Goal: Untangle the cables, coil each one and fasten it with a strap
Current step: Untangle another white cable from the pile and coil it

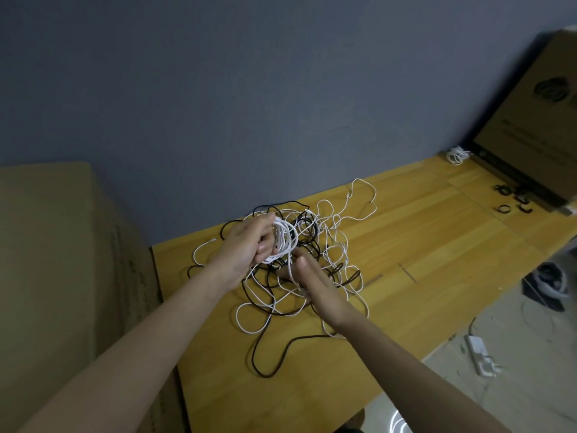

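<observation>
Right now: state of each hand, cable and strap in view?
left hand: grips white coil
white coil: partly wound, unstrapped
right hand: fingers straight, guiding the white strand
cable tangle: still knotted on table
far white bundle: coiled
black straps: loose, unused

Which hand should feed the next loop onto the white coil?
Right. The left hand grips the white coil and is occupied holding it. The right hand, beside the coil, has the white strand running to it, so it probably winds.

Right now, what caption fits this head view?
Left hand holds a white coil above the tangled cables on a wooden table; right hand feeds it.
</observation>
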{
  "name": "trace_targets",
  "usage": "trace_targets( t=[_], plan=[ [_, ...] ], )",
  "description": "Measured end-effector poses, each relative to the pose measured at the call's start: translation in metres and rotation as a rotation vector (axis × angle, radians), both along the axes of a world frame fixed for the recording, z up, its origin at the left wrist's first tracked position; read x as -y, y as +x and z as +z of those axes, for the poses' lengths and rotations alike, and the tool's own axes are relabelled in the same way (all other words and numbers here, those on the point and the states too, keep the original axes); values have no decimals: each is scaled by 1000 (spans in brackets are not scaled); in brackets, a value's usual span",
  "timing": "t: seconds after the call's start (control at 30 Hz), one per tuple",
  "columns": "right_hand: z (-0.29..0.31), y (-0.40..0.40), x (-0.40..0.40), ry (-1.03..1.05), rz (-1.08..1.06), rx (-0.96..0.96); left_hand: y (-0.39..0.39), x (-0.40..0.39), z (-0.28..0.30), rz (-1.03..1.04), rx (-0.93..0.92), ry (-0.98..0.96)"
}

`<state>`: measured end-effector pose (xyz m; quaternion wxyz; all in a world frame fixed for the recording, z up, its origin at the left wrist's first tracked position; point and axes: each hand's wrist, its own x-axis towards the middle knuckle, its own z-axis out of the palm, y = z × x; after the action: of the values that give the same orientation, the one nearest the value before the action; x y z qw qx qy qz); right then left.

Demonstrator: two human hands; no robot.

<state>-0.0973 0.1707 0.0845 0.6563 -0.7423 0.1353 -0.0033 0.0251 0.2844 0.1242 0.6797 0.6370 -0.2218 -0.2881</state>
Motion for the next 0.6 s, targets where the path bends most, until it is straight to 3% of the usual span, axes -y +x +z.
trace_targets(
  t=[0.17, 0.43, 0.5, 0.6],
  plan=[
    [24, 14, 13, 158, 25, 38, -7, 0, 1, -67, 81, 35],
    [29, 18, 4, 52, -23, 181, -15, 1, 0, -253, 99, -60],
    [33, 18, 5, -55, -85, 178, -15, 1, -1, -199, 170, -29],
    [39, 19, 15, -405, -102, 139, -8, -5, -3, -178, 237, 123]
  ],
)
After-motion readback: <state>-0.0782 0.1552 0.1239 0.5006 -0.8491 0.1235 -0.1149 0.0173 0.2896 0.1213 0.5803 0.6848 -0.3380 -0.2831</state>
